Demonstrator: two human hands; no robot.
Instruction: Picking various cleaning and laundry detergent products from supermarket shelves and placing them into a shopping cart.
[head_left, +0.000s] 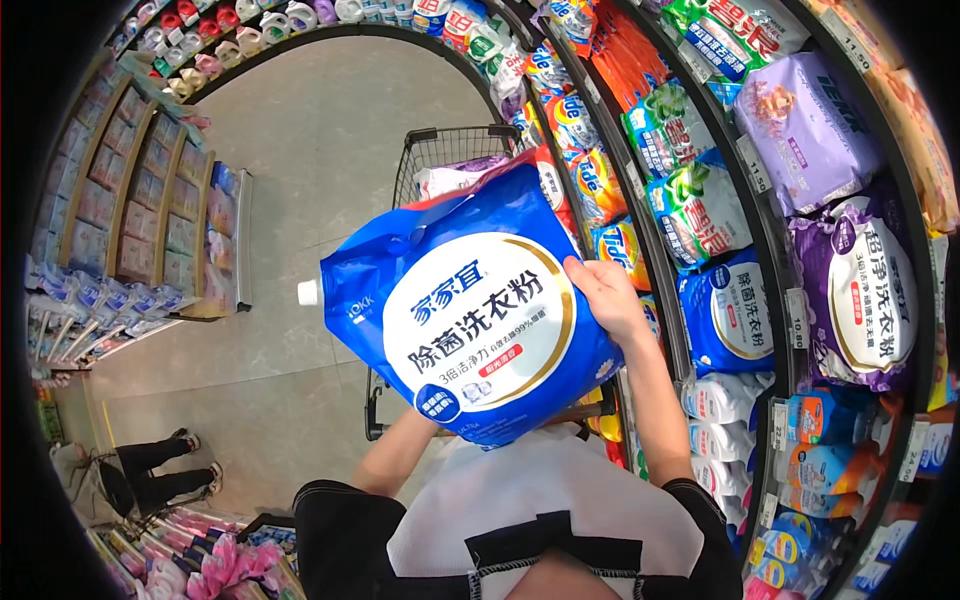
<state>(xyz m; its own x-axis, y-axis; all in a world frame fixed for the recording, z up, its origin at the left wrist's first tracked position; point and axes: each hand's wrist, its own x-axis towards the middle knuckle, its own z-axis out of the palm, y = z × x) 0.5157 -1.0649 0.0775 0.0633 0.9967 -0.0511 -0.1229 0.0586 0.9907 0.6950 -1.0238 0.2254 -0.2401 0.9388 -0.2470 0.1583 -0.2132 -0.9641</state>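
A large blue and white bag of laundry powder (457, 315) is held up in front of my chest, tilted, with a white cap at its left corner. My right hand (601, 292) grips its right edge, thumb on the front face. My left forearm (397, 454) reaches up behind the bag's lower part; the left hand itself is hidden by it. Beyond the bag stands a black wire shopping cart (427, 154), partly covered, with a white and purple package (457, 176) inside.
Curved shelves (772, 300) of detergent bags and bottles run close along the right. Grey tiled floor (300, 150) lies ahead and left. A display rack (135, 202) stands at the left; another person (150, 469) is at the lower left.
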